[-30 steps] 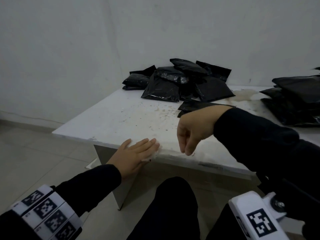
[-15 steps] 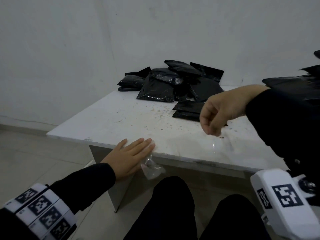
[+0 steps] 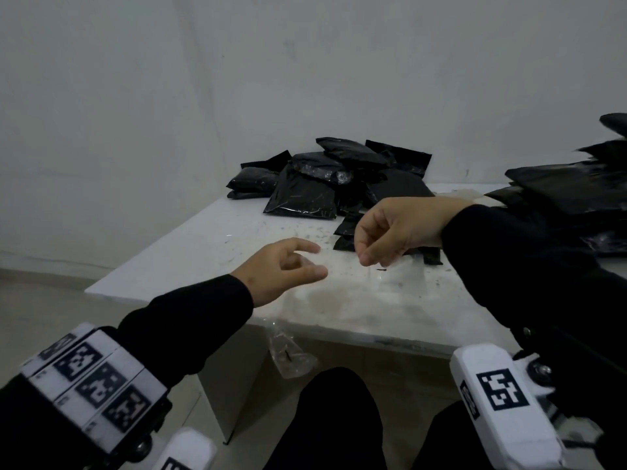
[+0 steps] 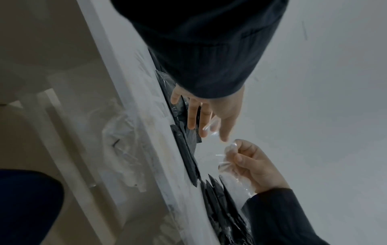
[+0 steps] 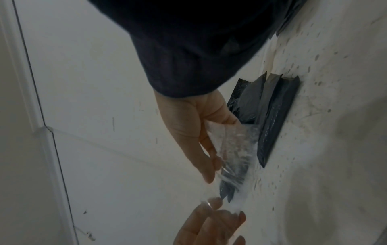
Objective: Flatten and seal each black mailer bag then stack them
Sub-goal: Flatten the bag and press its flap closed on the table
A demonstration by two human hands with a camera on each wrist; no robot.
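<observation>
The left hand (image 3: 281, 266) has lifted off the table (image 3: 190, 252) edge and now reaches, fingers loosely spread and holding nothing, toward the right hand (image 3: 397, 230), which pinches one clear plastic strip (image 5: 230, 149). Two heaps of black mailer bags (image 3: 325, 184) lie behind; one flat bag (image 5: 274, 114) lies just beside the right hand. One crumpled clear wrapper (image 3: 288, 354) hangs below the table edge.
</observation>
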